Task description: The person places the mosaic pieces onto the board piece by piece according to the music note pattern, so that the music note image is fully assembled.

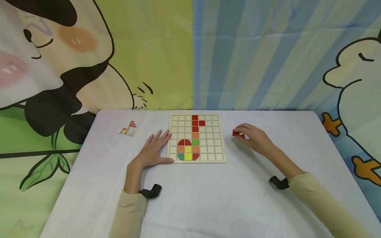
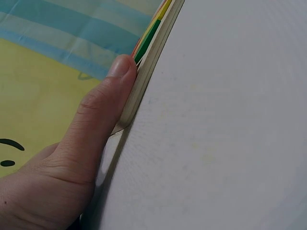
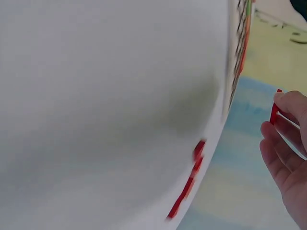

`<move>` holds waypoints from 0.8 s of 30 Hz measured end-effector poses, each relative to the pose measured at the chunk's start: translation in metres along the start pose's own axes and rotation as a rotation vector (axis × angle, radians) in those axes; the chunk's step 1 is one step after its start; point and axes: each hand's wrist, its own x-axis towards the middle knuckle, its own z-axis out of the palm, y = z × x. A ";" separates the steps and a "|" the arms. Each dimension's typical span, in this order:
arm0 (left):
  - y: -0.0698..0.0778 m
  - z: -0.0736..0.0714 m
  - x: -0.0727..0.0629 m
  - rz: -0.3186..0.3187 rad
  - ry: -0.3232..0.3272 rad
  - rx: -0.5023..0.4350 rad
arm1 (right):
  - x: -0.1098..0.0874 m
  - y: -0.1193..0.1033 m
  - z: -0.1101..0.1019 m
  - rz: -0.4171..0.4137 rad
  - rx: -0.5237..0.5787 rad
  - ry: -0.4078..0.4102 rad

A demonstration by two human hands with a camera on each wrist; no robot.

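Observation:
A pale wooden grid board lies on the table with coloured tiles set in some of its cells. My left hand rests at its left side with fingers spread, and the thumb touches the near edge in the left wrist view. To the right of the board, my right hand pinches a red tile between thumb and fingertips. Other red tiles lie on the table below that hand, blurred in the right wrist view and mostly hidden by it in the head view.
A small printed card with a coloured grid picture lies left of the board. The white-covered table ends at the back against a hanging cartoon cloth. Each wrist carries a black camera mount.

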 end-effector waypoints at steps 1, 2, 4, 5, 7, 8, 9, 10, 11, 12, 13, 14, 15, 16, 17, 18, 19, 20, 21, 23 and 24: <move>0.000 0.000 -0.001 -0.001 0.000 -0.003 | 0.009 -0.005 0.004 -0.014 0.027 -0.007; 0.000 -0.001 -0.001 -0.003 -0.001 -0.003 | 0.018 -0.011 0.009 -0.015 0.054 -0.022; -0.001 -0.001 -0.002 -0.004 -0.001 -0.001 | 0.036 -0.019 0.019 -0.017 0.115 -0.047; -0.001 -0.001 -0.002 -0.005 0.000 -0.002 | 0.045 -0.023 0.025 -0.014 0.147 -0.060; -0.001 0.000 -0.002 -0.003 0.002 -0.001 | 0.060 -0.029 0.037 0.007 0.199 -0.101; -0.002 0.000 -0.001 -0.001 0.003 0.001 | 0.067 -0.032 0.042 0.020 0.222 -0.126; -0.002 0.000 -0.001 0.003 0.005 0.001 | 0.072 -0.034 0.048 0.027 0.237 -0.150; -0.002 0.001 0.000 0.004 0.005 0.001 | 0.077 -0.035 0.053 0.043 0.243 -0.182; -0.002 0.001 0.000 0.006 0.006 0.001 | 0.082 -0.036 0.057 0.054 0.234 -0.216; -0.001 0.002 0.000 0.007 0.006 0.001 | 0.085 -0.036 0.061 0.061 0.215 -0.250; -0.001 0.002 0.001 0.010 0.007 0.002 | 0.089 -0.036 0.064 0.062 0.190 -0.277; -0.001 0.002 0.001 0.010 0.006 0.001 | 0.092 -0.036 0.067 0.059 0.161 -0.297; -0.001 0.003 0.001 0.011 0.005 -0.001 | 0.094 -0.036 0.069 0.053 0.130 -0.311; 0.000 0.003 0.001 0.011 0.003 -0.003 | 0.096 -0.036 0.071 0.045 0.102 -0.320; 0.000 0.003 0.001 0.011 0.001 -0.005 | 0.097 -0.036 0.072 0.036 0.080 -0.327; 0.000 0.003 0.001 0.010 0.000 -0.005 | 0.099 -0.036 0.073 0.028 0.066 -0.332; 0.000 0.003 0.001 0.010 -0.001 -0.004 | 0.100 -0.036 0.073 0.020 0.059 -0.335; 0.000 0.002 0.001 0.009 -0.001 -0.001 | 0.101 -0.036 0.073 0.013 0.058 -0.335; 0.000 0.001 0.001 0.009 0.000 0.001 | 0.102 -0.036 0.074 0.007 0.060 -0.337; 0.000 0.000 0.000 0.008 0.002 0.009 | 0.104 -0.036 0.074 0.001 0.071 -0.336; 0.000 -0.001 0.000 0.007 0.002 0.010 | 0.105 -0.036 0.075 0.000 0.077 -0.333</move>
